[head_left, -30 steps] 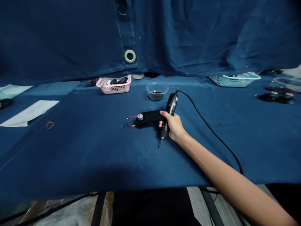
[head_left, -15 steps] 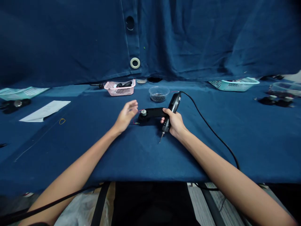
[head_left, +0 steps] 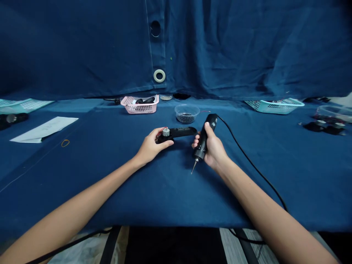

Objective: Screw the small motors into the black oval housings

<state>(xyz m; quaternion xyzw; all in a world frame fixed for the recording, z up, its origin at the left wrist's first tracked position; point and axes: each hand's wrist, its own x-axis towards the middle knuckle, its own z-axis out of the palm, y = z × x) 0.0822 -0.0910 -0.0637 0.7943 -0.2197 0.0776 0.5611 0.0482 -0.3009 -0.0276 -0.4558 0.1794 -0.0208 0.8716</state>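
Observation:
My left hand grips the round end of a long black plastic housing, thumb in front and fingers behind. On that end sits a small silver motor with red wires. My right hand is wrapped round a black electric screwdriver, its bit tilted down and to the left above the cloth. The screwdriver stands just right of the housing's free end, apart from it. Behind them is a clear round tub holding many small dark pieces, perhaps screws.
A pink basket with black parts stands at the back, a turquoise basket at the back right. White paper and a rubber band lie left. The screwdriver's cord runs down the right. A blue curtain hangs behind.
My left hand has moved from beside the housing and closed on its motor end. My right hand has let go of the housing's other end and shifted right, keeping the electric screwdriver.

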